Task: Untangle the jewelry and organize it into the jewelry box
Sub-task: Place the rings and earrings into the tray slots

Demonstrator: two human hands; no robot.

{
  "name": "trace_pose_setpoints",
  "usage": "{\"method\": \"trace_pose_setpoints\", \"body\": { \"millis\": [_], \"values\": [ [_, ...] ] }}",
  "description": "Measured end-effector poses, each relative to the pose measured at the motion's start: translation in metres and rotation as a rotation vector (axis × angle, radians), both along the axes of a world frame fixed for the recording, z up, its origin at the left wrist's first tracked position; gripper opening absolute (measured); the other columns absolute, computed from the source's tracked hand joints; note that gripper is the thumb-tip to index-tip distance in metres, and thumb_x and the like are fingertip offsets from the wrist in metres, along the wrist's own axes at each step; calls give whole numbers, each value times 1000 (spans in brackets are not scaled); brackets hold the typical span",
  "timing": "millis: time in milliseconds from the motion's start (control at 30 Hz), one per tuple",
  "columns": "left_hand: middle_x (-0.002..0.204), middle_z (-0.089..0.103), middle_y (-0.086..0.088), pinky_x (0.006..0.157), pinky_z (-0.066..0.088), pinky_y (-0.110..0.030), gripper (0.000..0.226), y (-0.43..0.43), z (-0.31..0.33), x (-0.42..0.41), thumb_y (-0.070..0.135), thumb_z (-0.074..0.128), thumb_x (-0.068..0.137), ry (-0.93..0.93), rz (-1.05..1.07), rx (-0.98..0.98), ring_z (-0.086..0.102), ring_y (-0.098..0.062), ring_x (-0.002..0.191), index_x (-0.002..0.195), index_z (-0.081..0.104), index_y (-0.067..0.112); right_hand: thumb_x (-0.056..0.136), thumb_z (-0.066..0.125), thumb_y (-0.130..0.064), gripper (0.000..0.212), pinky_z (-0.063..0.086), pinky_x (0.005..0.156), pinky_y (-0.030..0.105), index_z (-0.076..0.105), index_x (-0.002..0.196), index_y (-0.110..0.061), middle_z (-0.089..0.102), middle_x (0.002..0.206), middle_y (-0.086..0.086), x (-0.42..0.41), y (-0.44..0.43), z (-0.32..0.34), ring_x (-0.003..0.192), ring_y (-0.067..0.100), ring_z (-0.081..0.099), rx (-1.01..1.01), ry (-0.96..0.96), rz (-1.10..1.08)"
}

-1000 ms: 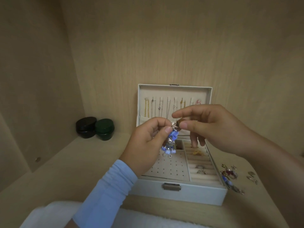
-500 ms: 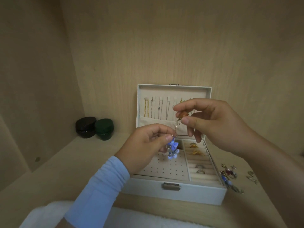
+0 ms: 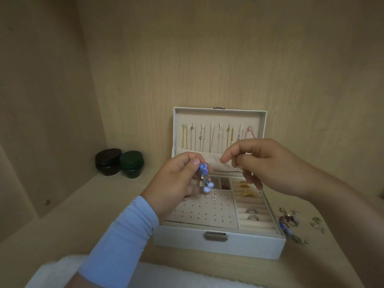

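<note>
**Blue earring hangs upright over the stud panel, in your left hand**

Your left hand is raised over the left half of the jewelry box. Its thumb and forefinger pinch the blue beaded earring by its top. The earring hangs straight down with its long axis upright. Its lowest beads are above the back edge of the box's perforated stud panel and seem clear of it.

Your right hand is over the right half of the box, above the ring rolls. Its fingers are curled, and the forefinger reaches towards the earring but stays apart from it. A small silver piece glints under those fingers and appears to be pinched, though the grip is partly hidden.

The two pieces look separate, with nothing visible linking them. Your left hand is the nearer one to the panel, so the earring probably only needs lowering. The fine part will likely be getting its hook to a hole.

Just right of the box, the loose jewelry pile waits on the shelf. Behind both hands, the box's open lid holds chains hanging in a row.
</note>
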State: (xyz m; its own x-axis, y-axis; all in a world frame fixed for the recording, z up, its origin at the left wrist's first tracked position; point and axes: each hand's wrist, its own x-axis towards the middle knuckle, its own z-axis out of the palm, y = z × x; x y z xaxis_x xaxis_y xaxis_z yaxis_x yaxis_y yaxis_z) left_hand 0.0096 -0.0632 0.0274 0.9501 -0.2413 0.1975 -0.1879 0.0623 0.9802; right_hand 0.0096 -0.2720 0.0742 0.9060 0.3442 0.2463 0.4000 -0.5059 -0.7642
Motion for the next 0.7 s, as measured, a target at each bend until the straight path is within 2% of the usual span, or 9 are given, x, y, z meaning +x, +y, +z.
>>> {"method": "trace_pose_setpoints", "body": {
  "millis": [100,133,233,300,367,400,533,600,700],
  "values": [
    [74,66,-3,76,54,-45,26,1,-1,3,19,42,103,2,39,73,62,-16,65,91,63,12,98,40,-11,43,50,60,55,74,86,-35,49,62,16,1,4,-2,54,27,44,-98,53,15],
    [71,64,-2,73,52,-43,24,2,-1,3,20,42,103,-5,49,101,60,-14,62,92,63,13,99,40,-12,43,51,62,53,75,86,-34,48,59,16,1,3,-3,53,26,45,-102,68,15],
    [72,66,6,61,49,-24,18,2,-2,2,16,48,100,-119,21,305,58,-7,60,93,65,18,101,48,-12,33,49,55,35,74,96,-33,56,59,9,1,1,-3,50,22,50,-51,63,16],
    [81,68,9,65,50,-17,14,1,-6,1,19,56,97,-223,-5,524,61,0,67,95,67,26,98,60,-13,20,47,48,28,71,106,-27,60,63,-5,2,0,-2,47,14,53,43,23,0],
    [85,69,12,76,51,-19,11,-2,-10,1,26,61,93,-300,-15,762,62,2,78,98,65,35,91,70,-14,12,44,43,26,72,102,-20,61,60,-8,4,0,-3,44,10,52,121,-8,-33],
    [86,69,13,79,53,-23,12,-4,-12,2,28,63,92,-305,-30,819,62,1,79,100,64,37,89,72,-16,9,43,42,25,73,98,-17,61,57,-7,4,0,-3,43,9,51,139,-15,-42],
    [87,71,13,69,59,-27,18,-7,-10,-2,29,68,89,-247,-92,764,66,-4,70,105,62,35,88,73,-17,12,44,43,26,77,99,-19,68,65,-2,5,0,-6,48,16,52,220,-5,-38],
    [88,69,16,70,57,-23,19,-7,-11,-1,35,67,88,-284,0,719,65,-2,76,106,61,36,89,71,-14,17,43,43,26,76,104,-22,68,64,-6,6,2,-10,46,14,52,236,20,-54],
    [96,68,21,74,50,-12,26,-6,-10,4,34,67,88,-279,143,510,62,6,89,113,59,37,88,74,-13,23,40,41,27,73,108,-22,74,83,-3,11,8,-17,47,16,57,281,59,-77]
  ]
}}
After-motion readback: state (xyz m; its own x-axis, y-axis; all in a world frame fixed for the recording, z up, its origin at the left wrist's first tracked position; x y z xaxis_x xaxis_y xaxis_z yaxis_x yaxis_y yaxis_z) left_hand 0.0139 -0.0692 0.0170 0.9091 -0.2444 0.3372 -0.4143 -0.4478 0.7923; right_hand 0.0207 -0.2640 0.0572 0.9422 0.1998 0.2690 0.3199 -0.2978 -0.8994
